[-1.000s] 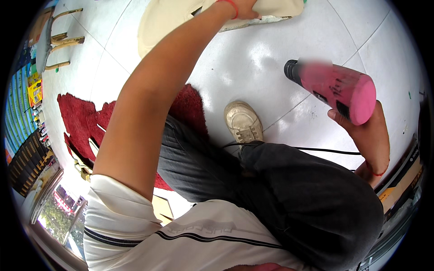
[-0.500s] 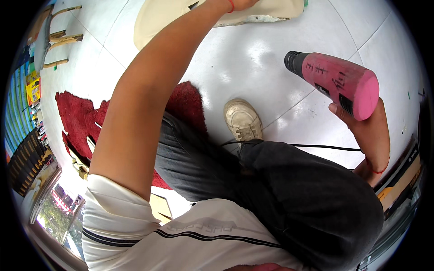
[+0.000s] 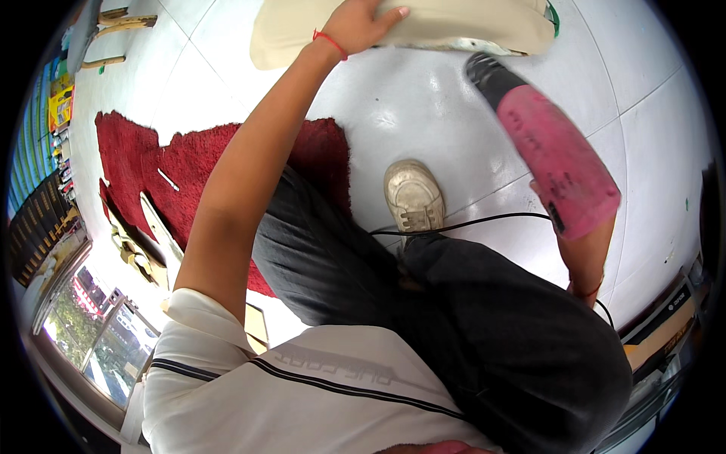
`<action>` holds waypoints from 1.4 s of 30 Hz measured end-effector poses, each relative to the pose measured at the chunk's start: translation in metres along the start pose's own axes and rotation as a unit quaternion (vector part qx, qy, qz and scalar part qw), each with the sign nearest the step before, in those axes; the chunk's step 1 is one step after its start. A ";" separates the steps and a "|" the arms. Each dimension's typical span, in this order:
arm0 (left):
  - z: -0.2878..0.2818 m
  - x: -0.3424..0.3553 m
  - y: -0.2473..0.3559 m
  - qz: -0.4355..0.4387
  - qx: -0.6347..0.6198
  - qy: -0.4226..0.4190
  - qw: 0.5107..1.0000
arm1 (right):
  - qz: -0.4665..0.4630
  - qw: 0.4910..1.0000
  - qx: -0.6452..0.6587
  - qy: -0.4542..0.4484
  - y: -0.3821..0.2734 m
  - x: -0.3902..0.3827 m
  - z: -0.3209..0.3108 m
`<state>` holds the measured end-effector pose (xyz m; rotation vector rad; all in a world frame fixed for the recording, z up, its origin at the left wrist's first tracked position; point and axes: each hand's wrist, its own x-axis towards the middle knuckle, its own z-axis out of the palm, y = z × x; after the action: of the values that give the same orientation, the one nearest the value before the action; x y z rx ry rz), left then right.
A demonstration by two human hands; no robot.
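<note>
My right hand (image 3: 584, 253) is wrapped round the handle of a pink heat gun (image 3: 556, 159), which hides most of the fingers. Its dark ribbed nozzle (image 3: 491, 78) points up and left, toward the lower edge of a beige covered panel (image 3: 454, 26). On that panel rests my left hand (image 3: 361, 24), thumb stretched out to the right; its other fingers run toward the top of the picture and show only in part. The panel's near edge has a whitish, uneven strip, and something green shows at its right end.
A black cord (image 3: 484, 222) runs across the floor by my shoe (image 3: 414, 195). Ragged red carpet (image 3: 204, 155) lies at left, with pale cut pieces (image 3: 151, 250) beside it. Wooden stool legs (image 3: 125, 23) stand at the upper left, boxes (image 3: 665, 318) at the lower right.
The heat gun has swung so that its nozzle points more upward, nearer the panel. The panel and my left hand now sit lower and farther into the picture, as the view has shifted.
</note>
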<state>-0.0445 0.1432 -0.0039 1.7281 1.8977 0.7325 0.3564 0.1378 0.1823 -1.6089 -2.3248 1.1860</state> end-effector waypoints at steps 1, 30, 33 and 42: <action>-0.001 -0.005 -0.005 0.008 -0.013 0.023 1.000 | 0.001 1.000 -0.004 0.031 -0.001 -0.003 0.005; -0.006 -0.082 -0.030 -0.037 -0.101 0.226 0.968 | -0.042 0.998 -0.039 -0.021 0.026 -0.002 0.036; 0.000 -0.070 -0.021 0.002 -0.077 0.238 0.968 | -0.037 0.998 0.034 -0.029 0.026 -0.003 0.046; 0.028 -0.056 0.018 -0.007 0.094 0.172 0.981 | -0.224 0.969 -0.105 -0.023 0.017 0.005 0.021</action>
<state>-0.0068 0.0907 -0.0135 1.7882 2.2715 0.9217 0.3573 0.1333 0.1555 -1.0162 -2.7179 0.9076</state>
